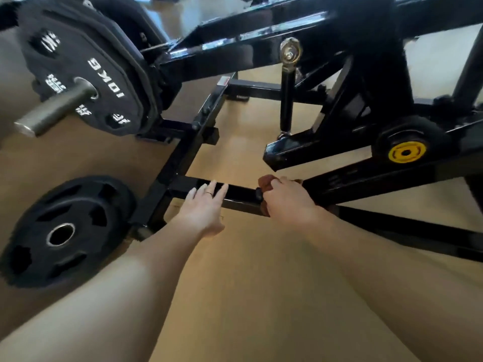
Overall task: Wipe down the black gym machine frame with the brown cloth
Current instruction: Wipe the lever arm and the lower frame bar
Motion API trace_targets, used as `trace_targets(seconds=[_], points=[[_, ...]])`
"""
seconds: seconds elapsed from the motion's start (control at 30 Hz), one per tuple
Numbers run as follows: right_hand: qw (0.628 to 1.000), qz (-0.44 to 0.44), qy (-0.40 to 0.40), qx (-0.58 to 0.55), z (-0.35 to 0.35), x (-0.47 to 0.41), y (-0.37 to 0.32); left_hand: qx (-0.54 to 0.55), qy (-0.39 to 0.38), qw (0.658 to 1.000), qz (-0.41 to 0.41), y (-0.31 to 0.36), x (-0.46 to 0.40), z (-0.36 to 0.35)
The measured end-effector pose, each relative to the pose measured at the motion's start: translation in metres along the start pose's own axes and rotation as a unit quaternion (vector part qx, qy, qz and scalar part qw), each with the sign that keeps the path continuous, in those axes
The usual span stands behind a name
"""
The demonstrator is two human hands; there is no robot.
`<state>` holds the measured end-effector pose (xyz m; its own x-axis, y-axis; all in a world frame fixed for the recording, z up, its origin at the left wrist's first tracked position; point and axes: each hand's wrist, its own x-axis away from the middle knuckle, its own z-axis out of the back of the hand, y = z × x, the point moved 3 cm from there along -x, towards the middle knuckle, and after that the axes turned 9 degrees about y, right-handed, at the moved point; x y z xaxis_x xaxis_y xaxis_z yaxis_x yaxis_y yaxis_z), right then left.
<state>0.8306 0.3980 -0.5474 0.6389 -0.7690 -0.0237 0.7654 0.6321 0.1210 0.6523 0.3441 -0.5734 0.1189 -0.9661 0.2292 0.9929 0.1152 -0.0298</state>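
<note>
Looking down at the low crossbar of the black gym machine frame [240,190], both hands are on it. The right hand [288,199] has its fingers curled around the brown cloth [265,182], bunched up and pressed against the bar right where it meets the angled frame member, so most of the cloth is hidden under the palm and only a lump pokes out past the knuckles on the far side, plus a bit below the bar. The left hand [205,209] is just beside it on the same bar, flat, fingers straight and resting on top, not gripping anything; there's a ring [209,192] on one finger. Off to the left a black weight plate [62,231] sits low on a peg of the frame, and a 10KG plate [86,71] hangs higher up on a steel sleeve [55,108]. Tan floor [235,296] under everything, and a yellow pivot cap [406,152] on the right.
</note>
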Motion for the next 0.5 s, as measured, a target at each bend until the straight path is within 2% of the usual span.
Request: trace_targets(seconds=[0.13,0.27,0.33,0.4,0.43,0.5], points=[[0.999,-0.026,0.014,-0.021,-0.004,0.002,-0.002,0.010,0.009,1.000,-0.005,-0.001,-0.011,-0.032],[0.983,-0.097,0.052,-0.150,-0.002,0.010,-0.001,0.044,0.038,0.998,-0.008,-0.002,-0.011,-0.044],[0.939,-0.184,0.090,-0.275,0.002,0.007,-0.001,0.065,0.049,0.997,-0.005,-0.003,-0.011,-0.047],[0.868,-0.283,0.131,-0.386,0.002,-0.003,0.001,0.091,0.055,0.994,0.003,0.000,-0.010,-0.048],[0.866,-0.289,0.136,-0.385,-0.001,-0.010,-0.001,0.106,0.053,0.993,0.008,0.002,-0.009,-0.049],[0.922,-0.216,0.079,-0.312,-0.016,-0.026,-0.013,0.131,0.049,0.990,0.012,0.003,-0.008,-0.049]])
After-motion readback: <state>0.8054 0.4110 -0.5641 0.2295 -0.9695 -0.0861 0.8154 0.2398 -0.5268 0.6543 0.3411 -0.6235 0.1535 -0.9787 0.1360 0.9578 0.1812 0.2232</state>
